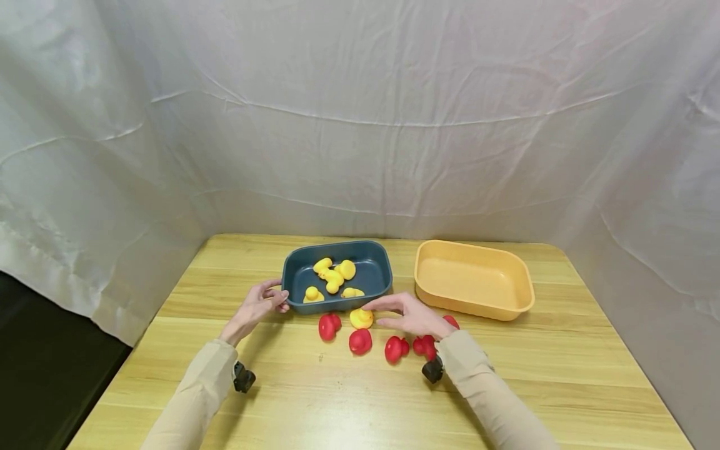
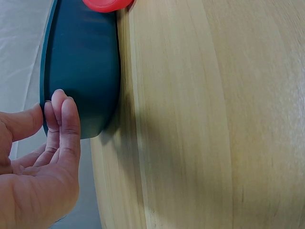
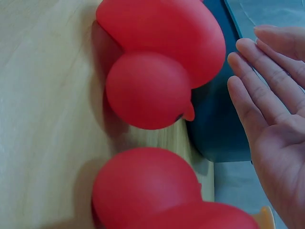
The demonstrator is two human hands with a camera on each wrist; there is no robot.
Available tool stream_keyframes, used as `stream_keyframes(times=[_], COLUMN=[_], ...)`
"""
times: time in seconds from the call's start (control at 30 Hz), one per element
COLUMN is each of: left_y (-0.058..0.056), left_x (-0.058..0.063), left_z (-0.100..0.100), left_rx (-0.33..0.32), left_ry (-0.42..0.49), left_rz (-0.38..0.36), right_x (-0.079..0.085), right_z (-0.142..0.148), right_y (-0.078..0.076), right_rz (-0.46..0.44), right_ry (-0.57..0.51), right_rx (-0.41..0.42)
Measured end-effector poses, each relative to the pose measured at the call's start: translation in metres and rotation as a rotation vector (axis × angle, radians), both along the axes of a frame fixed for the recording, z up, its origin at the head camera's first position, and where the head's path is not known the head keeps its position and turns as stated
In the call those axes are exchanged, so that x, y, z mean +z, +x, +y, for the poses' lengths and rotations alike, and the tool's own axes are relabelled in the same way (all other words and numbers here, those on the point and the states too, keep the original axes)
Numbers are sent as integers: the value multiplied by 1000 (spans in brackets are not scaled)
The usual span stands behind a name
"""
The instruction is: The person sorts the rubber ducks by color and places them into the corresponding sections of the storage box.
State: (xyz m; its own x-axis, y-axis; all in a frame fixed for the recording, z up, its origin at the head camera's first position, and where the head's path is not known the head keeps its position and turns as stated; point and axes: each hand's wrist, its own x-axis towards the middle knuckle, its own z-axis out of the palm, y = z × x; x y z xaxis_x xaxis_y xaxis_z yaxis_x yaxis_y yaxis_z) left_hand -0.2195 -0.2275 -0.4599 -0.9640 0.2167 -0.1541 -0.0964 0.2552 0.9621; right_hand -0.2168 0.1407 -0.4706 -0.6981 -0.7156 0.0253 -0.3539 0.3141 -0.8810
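Note:
At the left end of a dark blue bin [image 1: 337, 305], my left hand [image 1: 263, 299] holds the rim. In the left wrist view its thumb lies at the rim and its fingers [image 2: 69, 117] lie against the outer wall. Several yellow rubber ducks [image 1: 333, 281] are inside the bin. One more yellow duck [image 1: 361, 318] sits on the table just in front of it. Over that duck reaches my right hand [image 1: 413, 315], fingers extended; whether they touch it I cannot tell. In the right wrist view, red ducks [image 3: 147, 90] fill the foreground, and that yellow duck is out of sight.
Several red ducks, among them one at the left [image 1: 327, 327] and one in the middle [image 1: 360, 342], sit along the front of the bin and under the right forearm. A yellow-orange bin [image 1: 478, 304] stands at the back right. White curtains [image 1: 360, 156] surround the wooden table [image 1: 337, 400].

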Motion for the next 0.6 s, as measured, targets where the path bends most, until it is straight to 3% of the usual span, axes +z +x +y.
stream_keyframes(times=[0.6], left_y=[0], left_x=[1], left_z=[0], left_rx=[2], left_ry=[-6], left_rz=[-5], right_x=[-3], right_z=[-3], right_y=[-6], right_rz=[-2], right_ry=[12], right_rx=[59])
